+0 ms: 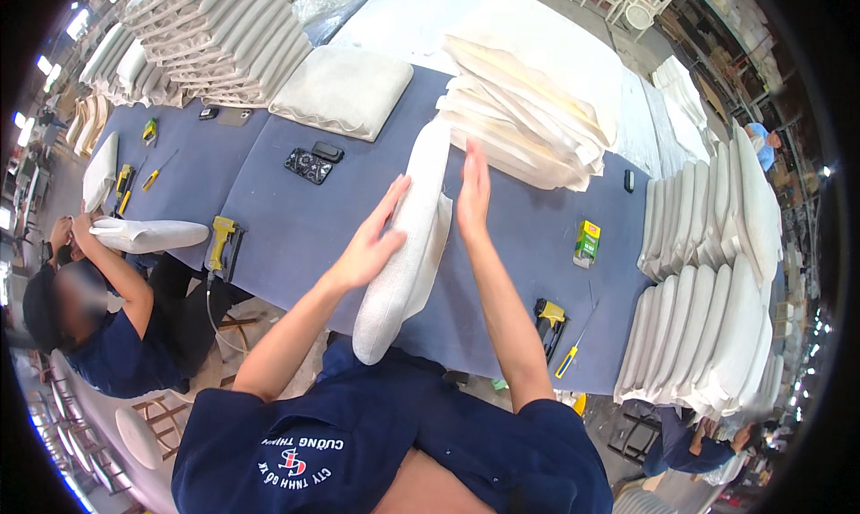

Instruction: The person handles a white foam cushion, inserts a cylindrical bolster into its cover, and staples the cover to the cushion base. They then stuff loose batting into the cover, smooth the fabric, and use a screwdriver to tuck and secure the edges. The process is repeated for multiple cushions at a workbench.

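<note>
A pale fabric-covered seat cushion (pixel 423 187) stands on its narrow edge on the blue-grey tabletop (pixel 296 218), with a loose fabric flap along its right side. My left hand (pixel 369 245) lies against the cushion's left face, fingers stretched out and thumb apart. On the other side, my right hand (pixel 473 192) is held upright with straight fingers, a small gap between it and the cushion. Neither hand is wrapped around anything. Just beyond my right hand rises a stack of cream fabric-covered pieces (pixel 528 129).
Cushion stacks rise at far left (pixel 215 48) and right (pixel 699 326). A flat cushion (pixel 345 93), phone (pixel 307 166), small green-yellow box (pixel 587 244), screwdriver (pixel 568 360) and staple guns (pixel 550 319) (pixel 224 244) lie about. At left, a co-worker (pixel 134 326) handles another cushion.
</note>
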`<action>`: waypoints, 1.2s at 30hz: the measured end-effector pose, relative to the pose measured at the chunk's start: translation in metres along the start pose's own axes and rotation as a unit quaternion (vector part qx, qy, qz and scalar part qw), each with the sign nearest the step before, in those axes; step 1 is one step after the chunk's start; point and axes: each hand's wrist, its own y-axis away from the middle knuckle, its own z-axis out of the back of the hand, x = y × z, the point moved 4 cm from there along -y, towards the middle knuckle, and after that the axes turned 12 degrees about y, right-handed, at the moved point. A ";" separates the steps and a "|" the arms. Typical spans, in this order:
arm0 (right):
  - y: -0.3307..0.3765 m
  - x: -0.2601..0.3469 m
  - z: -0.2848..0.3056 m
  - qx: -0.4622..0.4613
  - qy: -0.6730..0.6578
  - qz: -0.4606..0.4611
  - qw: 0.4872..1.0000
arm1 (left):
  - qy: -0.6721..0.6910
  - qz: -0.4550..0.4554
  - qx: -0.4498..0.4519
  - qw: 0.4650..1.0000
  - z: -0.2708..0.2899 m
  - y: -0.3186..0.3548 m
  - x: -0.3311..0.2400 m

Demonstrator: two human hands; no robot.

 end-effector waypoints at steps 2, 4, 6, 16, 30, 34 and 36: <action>-0.052 0.045 -0.022 -0.008 0.022 0.076 0.997 | 0.031 0.005 -0.029 0.999 0.009 -0.040 0.007; -0.079 0.058 -0.051 0.046 0.156 0.099 0.982 | 0.125 0.050 -0.068 0.989 0.019 -0.080 0.022; -0.091 0.058 -0.087 0.124 0.326 0.121 0.929 | 0.223 0.124 -0.107 0.961 0.036 -0.111 0.039; -0.083 -0.001 -0.116 0.062 0.050 0.030 0.996 | 0.029 0.183 -0.062 0.981 0.076 -0.158 0.036; -0.008 -0.105 -0.139 0.123 0.185 0.096 0.970 | -0.288 0.196 -0.105 0.931 0.143 -0.160 0.024; 0.055 -0.169 -0.094 0.124 0.213 0.034 0.969 | -0.315 0.211 -0.109 0.919 0.136 -0.159 0.019; 0.092 -0.198 -0.066 0.128 0.225 -0.004 0.966 | -0.312 0.213 -0.113 0.919 0.126 -0.160 0.018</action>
